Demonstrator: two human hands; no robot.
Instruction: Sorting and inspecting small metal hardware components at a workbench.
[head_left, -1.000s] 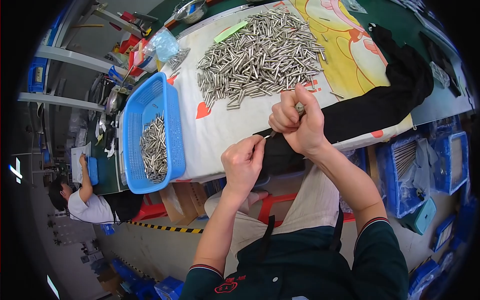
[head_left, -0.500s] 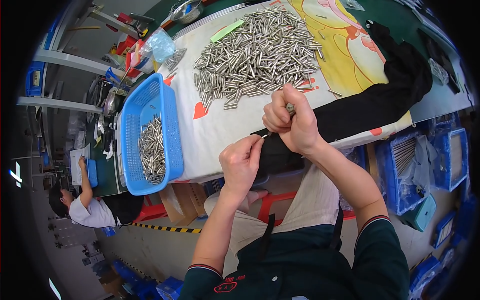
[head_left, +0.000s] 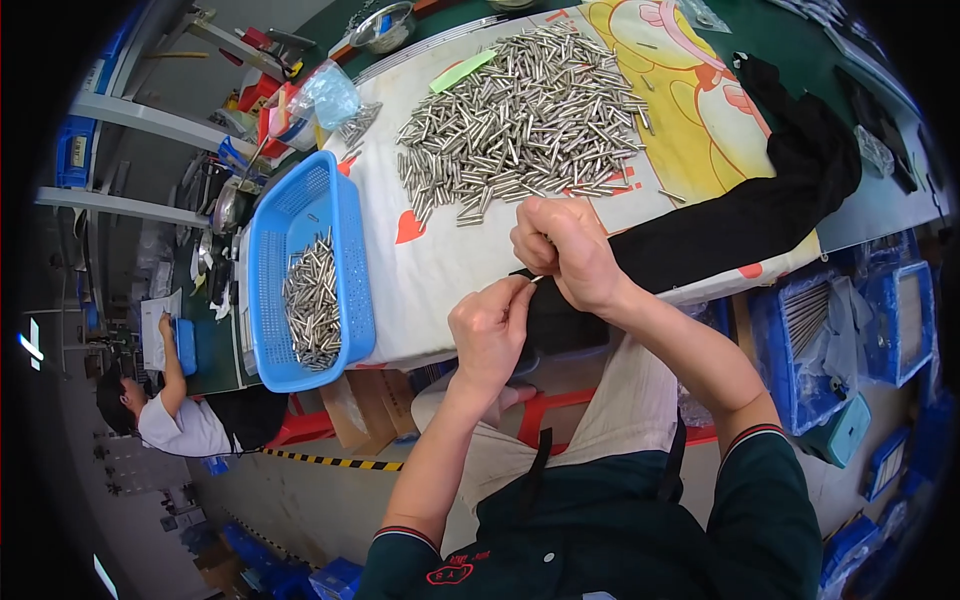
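Knuckles of your right hand [head_left: 570, 245] now face up; half a second ago that fist stood with its thumb raised, and it has since rolled over toward nine o'clock. Your left hand [head_left: 488, 320] has barely moved, which suggests the right does the turning while the left steadies the work. Left thumb and forefinger pinch a slim metal pin [head_left: 535, 279], which sits between your hands, its far end at the right fist. Those right fingers are curled tight; what they enclose is hidden, so I can't tell what they grip. A long black cloth [head_left: 720, 225] runs from beneath your hands toward two o'clock.

From your hands, the blue perforated basket [head_left: 352, 260] stands at nine o'clock, with a heap of loose pins [head_left: 313, 310] gathered toward its near end and bare bottom beyond. A much larger pile of pins [head_left: 520, 120] lies uncontained on the printed tablecloth [head_left: 430, 270] at twelve. Farther out at eleven is a metal bowl [head_left: 398, 35] with something blue in it. Between three and four, a blue crate [head_left: 800, 400] holds long rods [head_left: 806, 310] and plastic wrapping.
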